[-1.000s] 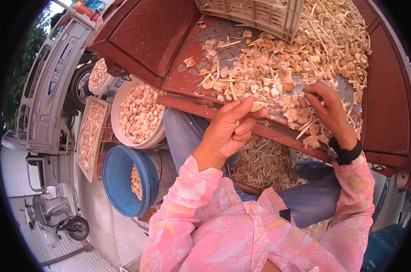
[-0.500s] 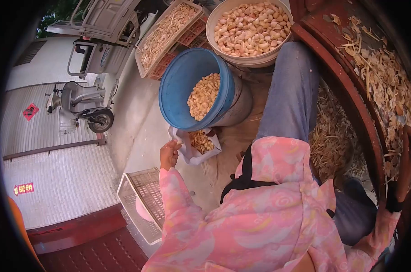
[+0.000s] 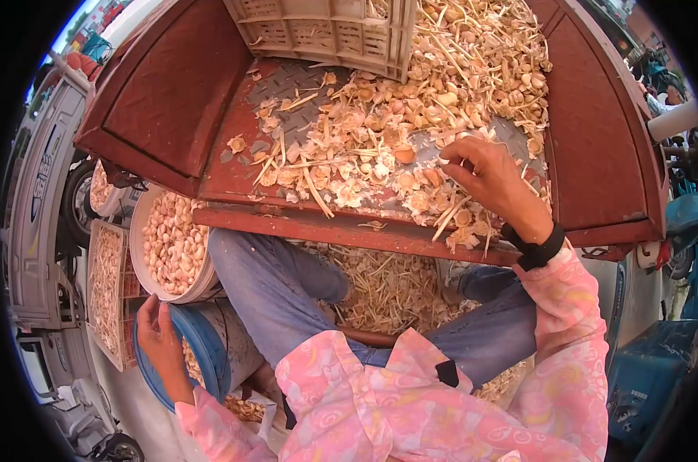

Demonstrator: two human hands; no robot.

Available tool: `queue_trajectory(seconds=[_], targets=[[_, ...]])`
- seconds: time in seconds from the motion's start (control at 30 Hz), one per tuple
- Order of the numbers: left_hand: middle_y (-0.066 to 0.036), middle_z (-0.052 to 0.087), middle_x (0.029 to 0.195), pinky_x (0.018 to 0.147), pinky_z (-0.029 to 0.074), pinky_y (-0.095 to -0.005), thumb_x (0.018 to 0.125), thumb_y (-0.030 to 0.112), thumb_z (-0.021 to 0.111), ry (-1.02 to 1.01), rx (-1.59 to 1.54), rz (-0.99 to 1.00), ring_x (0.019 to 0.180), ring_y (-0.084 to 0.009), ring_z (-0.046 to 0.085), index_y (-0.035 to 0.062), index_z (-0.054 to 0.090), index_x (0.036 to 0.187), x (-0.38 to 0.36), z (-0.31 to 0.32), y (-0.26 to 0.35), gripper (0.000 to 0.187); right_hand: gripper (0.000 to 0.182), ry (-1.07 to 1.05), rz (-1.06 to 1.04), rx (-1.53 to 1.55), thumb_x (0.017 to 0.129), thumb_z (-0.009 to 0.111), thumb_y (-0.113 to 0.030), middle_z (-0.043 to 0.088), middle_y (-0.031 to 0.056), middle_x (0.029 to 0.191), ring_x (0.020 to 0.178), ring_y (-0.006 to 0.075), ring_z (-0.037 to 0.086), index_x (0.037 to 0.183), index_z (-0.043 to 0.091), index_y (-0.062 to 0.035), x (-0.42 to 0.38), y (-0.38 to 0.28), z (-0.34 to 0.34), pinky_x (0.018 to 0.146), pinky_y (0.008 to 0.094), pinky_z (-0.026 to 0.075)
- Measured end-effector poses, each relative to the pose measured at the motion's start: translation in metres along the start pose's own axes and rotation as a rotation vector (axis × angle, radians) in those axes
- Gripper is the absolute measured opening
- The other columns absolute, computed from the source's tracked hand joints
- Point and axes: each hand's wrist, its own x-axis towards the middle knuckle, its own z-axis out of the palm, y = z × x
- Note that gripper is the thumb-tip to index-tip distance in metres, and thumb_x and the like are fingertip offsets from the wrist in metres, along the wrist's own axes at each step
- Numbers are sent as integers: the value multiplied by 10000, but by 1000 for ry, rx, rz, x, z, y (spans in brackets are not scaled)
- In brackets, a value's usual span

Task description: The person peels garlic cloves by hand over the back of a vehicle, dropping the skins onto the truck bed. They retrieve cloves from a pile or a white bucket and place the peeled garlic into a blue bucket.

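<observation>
While the left hand [image 3: 158, 333], now emptied and open-fingered, hangs over the blue bucket [image 3: 202, 350] of peeled cloves (it carried a clove a second ago), the right hand [image 3: 483, 173] has stayed on the red desk [image 3: 310, 223], fingertips loosely pinching into the garlic heap [image 3: 410, 146]; whether it grips one I cannot tell. Skins and stalks clutter the pile; beyond stands a plastic crate [image 3: 326, 31], with a white bucket [image 3: 172, 242] at left.
</observation>
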Motion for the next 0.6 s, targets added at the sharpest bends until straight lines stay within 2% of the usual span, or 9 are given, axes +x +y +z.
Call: queue_trajectory(seconds=[0.07, 0.13, 0.17, 0.23, 0.27, 0.33, 0.43, 0.53, 0.6], targets=[[-90, 607, 1025, 816, 439, -251, 893, 139, 565, -194, -330, 11, 915, -135, 565, -34, 565, 1095, 2, 48, 72, 266, 177, -45, -78, -153, 816, 586, -191, 568, 121, 849, 764, 332, 592, 930, 584, -56, -4, -12, 7, 640, 418, 463], [-56, 613, 966, 747, 439, -207, 879, 93, 584, -396, -572, 106, 852, -91, 557, -26, 583, 1067, -3, 102, 121, 223, 186, -67, -73, -206, 800, 605, -169, 540, 119, 855, 750, 334, 577, 941, 557, -57, -2, -13, 15, 628, 413, 451], [-47, 620, 923, 697, 448, -206, 873, 97, 595, -490, -606, 130, 786, -76, 557, -24, 587, 1062, -7, 124, 148, 225, 197, -74, -74, -232, 792, 615, -158, 526, 119, 857, 743, 335, 570, 946, 544, -57, -1, -13, 18, 622, 411, 445], [-46, 616, 924, 667, 457, -206, 887, 132, 582, -699, -700, 115, 774, -86, 573, -10, 559, 1108, -15, 166, 186, 264, 142, -34, -81, -197, 788, 584, -122, 520, 121, 826, 729, 338, 566, 894, 525, -48, 0, -13, 17, 619, 421, 446], [-57, 612, 925, 664, 460, -207, 888, 135, 578, -754, -675, 198, 767, -85, 572, -19, 538, 1135, -18, 188, 195, 294, 119, -9, -81, -175, 790, 571, -114, 522, 122, 808, 728, 338, 569, 873, 525, -43, -1, -14, 18, 619, 427, 448], [-71, 610, 933, 656, 464, -208, 891, 127, 568, -763, -703, 294, 756, -86, 573, -32, 515, 1160, -31, 214, 217, 317, 106, 20, -104, -134, 786, 561, -101, 524, 123, 791, 737, 334, 571, 862, 520, -39, -3, -14, 16, 621, 431, 451], [-113, 644, 873, 625, 492, -266, 871, 140, 595, -740, -694, 208, 723, -128, 609, -52, 548, 1093, -40, 232, 240, 298, 138, 22, -141, -67, 765, 570, -76, 518, 121, 799, 763, 325, 568, 883, 506, -42, -9, -15, 17, 629, 425, 453], [-99, 644, 843, 628, 494, -263, 879, 150, 588, -863, -908, 78, 730, -127, 616, -55, 556, 1065, -41, 251, 234, 278, 170, 15, -161, -58, 739, 579, -44, 505, 117, 811, 777, 319, 560, 888, 499, -48, -13, -20, 16, 635, 414, 456], [-60, 625, 847, 619, 484, -232, 896, 195, 581, -945, -843, 75, 725, -103, 597, -29, 558, 1062, -39, 253, 228, 280, 180, 22, -207, -116, 725, 586, -31, 495, 114, 817, 773, 319, 554, 882, 501, -51, -14, -22, 15, 638, 407, 459]])
